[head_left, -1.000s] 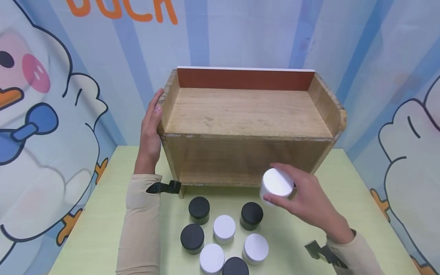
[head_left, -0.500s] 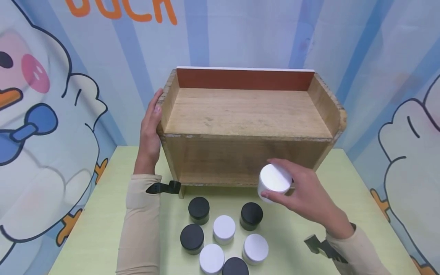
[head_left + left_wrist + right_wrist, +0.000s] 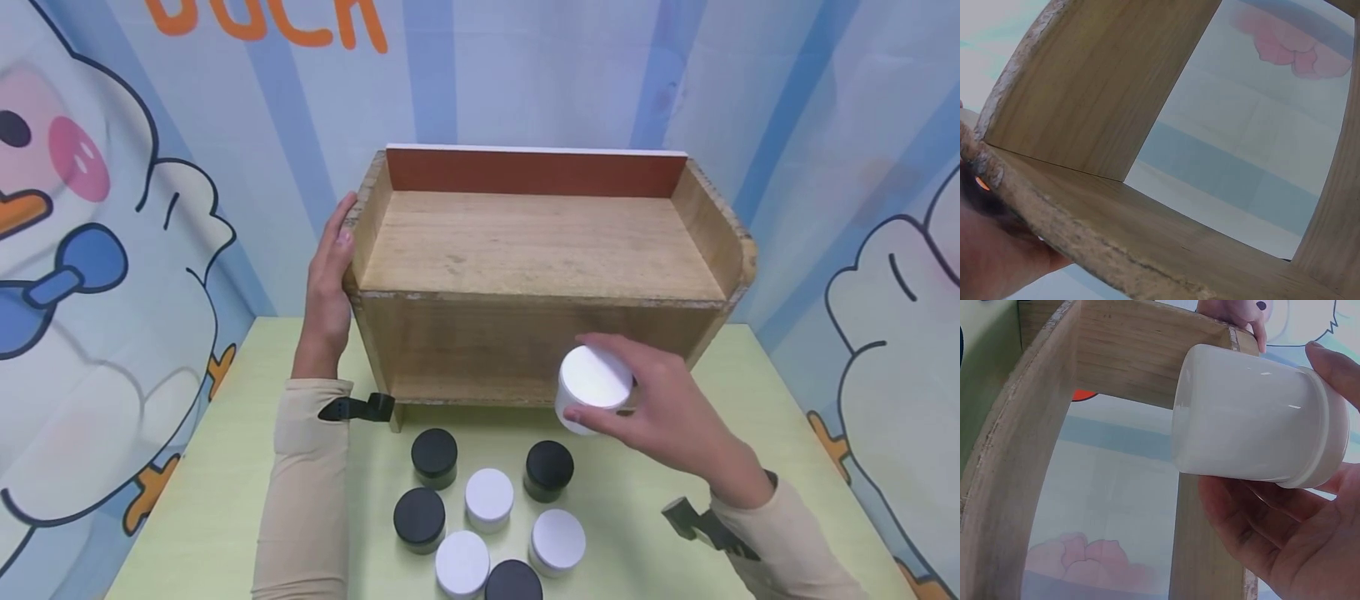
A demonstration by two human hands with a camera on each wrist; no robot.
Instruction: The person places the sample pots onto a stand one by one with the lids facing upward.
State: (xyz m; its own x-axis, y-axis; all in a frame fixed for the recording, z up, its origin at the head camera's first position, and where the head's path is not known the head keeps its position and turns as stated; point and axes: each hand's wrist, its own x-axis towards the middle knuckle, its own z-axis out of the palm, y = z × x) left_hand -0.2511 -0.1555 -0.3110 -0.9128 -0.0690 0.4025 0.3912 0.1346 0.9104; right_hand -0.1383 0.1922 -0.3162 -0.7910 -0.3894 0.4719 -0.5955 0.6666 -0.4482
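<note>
My right hand (image 3: 660, 408) holds a white lidded jar (image 3: 596, 379) between thumb and fingers, in front of the wooden shelf's lower compartment. In the right wrist view the jar (image 3: 1244, 415) has a smooth white body and a rimmed lid, the thumb on one side and curled fingers on the other. The two-tier wooden shelf (image 3: 540, 246) stands on the table. My left hand (image 3: 327, 287) rests against its left outer side with fingers fairly straight. The left wrist view shows that hand (image 3: 1004, 259) partly, outside the shelf's side panel (image 3: 1129, 240).
Before the shelf, several jars stand on the pale green table (image 3: 630, 533): some with black lids, like one black-lidded jar (image 3: 549, 471), others white, like one white jar (image 3: 490, 498). A printed blue curtain (image 3: 525, 75) hangs behind.
My right hand has lifted the white jar slightly and moved it left and toward the shelf. My left hand, the shelf and the standing jars have stayed put.
</note>
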